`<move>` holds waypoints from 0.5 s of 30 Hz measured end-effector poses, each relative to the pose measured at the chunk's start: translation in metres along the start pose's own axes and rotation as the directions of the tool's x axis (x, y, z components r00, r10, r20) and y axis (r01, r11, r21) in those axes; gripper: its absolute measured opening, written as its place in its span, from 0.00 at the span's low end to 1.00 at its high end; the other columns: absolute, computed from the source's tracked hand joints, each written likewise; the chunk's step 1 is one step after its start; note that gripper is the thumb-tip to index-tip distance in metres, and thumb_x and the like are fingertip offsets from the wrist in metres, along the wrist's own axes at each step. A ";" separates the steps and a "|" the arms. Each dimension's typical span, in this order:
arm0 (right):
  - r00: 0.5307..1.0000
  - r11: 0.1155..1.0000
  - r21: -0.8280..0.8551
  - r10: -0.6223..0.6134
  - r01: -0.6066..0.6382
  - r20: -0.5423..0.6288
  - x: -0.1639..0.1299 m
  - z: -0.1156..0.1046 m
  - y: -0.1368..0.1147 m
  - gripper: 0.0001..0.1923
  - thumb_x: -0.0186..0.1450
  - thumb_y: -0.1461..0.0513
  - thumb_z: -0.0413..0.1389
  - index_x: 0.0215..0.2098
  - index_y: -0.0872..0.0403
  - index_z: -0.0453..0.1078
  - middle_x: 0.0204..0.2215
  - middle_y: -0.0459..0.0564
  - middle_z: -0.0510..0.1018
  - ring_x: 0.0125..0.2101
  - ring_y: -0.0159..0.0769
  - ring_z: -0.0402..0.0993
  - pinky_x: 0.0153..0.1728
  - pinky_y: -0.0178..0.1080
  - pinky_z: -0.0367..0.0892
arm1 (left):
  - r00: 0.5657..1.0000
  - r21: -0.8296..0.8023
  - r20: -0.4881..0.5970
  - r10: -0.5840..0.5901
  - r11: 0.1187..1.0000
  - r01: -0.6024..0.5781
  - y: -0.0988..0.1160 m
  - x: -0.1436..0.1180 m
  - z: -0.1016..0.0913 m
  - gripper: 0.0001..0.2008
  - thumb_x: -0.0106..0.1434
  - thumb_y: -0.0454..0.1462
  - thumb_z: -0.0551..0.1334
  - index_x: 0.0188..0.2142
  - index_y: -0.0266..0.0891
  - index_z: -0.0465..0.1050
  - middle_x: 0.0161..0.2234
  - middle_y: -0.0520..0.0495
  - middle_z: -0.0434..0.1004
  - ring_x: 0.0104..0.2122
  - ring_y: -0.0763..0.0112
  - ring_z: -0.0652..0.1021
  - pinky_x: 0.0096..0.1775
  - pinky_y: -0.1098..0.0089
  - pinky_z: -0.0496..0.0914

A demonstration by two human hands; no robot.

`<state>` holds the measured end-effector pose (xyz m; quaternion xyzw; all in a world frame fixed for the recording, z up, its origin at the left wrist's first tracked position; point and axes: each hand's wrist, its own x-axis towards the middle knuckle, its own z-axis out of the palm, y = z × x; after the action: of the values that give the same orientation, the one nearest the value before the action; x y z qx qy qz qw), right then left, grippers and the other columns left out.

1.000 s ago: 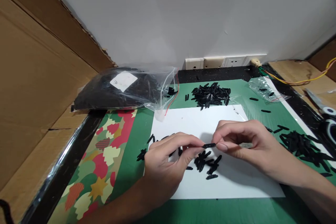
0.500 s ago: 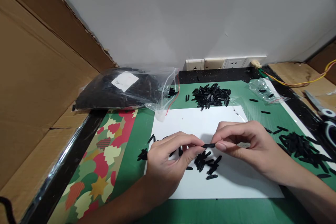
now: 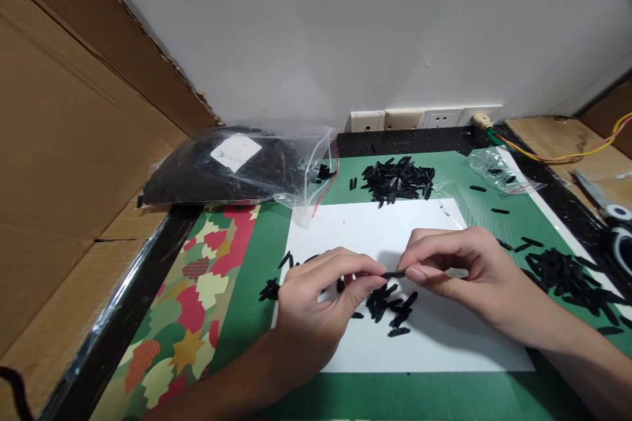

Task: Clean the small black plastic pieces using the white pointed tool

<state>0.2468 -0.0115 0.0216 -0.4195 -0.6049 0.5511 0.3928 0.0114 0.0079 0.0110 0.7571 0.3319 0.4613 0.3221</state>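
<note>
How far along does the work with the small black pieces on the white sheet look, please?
Seemingly done: two heaps of black pieces, one behind the white sheet at, one to the right. In hand: the left hand and right hand pinch one black piece between them. Left: a small cluster below the hands, and a full bag.

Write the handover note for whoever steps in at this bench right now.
Left hand and right hand: both pinch one black piece end to end, above the white sheet.
Small cluster of pieces lies on the sheet under the hands.
Far pile and right pile sit on the green mat; full bag at back left.
Done: cannot tell which pile is finished.
Left: the held piece, and the cluster.
</note>
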 end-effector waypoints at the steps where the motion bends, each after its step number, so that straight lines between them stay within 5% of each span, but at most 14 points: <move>1: 1.000 1.000 0.000 0.003 -0.003 0.000 0.000 0.000 0.000 0.07 0.74 0.58 0.65 0.38 0.47 0.85 0.30 0.44 0.79 0.30 0.30 0.70 0.32 0.32 0.64 | 1.000 -0.004 0.003 0.003 1.000 -0.003 0.000 0.000 0.000 0.09 0.66 0.25 0.72 0.39 0.40 0.82 0.31 0.55 0.85 0.28 0.79 0.81 0.33 0.80 0.74; 15: 1.000 0.999 0.031 0.015 -0.015 0.006 -0.001 0.001 0.000 0.08 0.74 0.57 0.65 0.36 0.48 0.84 0.30 0.44 0.78 0.29 0.29 0.67 0.32 0.32 0.64 | 0.999 -0.056 0.005 -0.045 0.997 0.045 -0.002 0.002 0.000 0.07 0.69 0.26 0.69 0.39 0.38 0.83 0.31 0.54 0.86 0.28 0.80 0.82 0.34 0.83 0.74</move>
<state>0.2457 -0.0126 0.0210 -0.4163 -0.5943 0.5644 0.3936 0.0120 0.0108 0.0103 0.7409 0.3352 0.4618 0.3543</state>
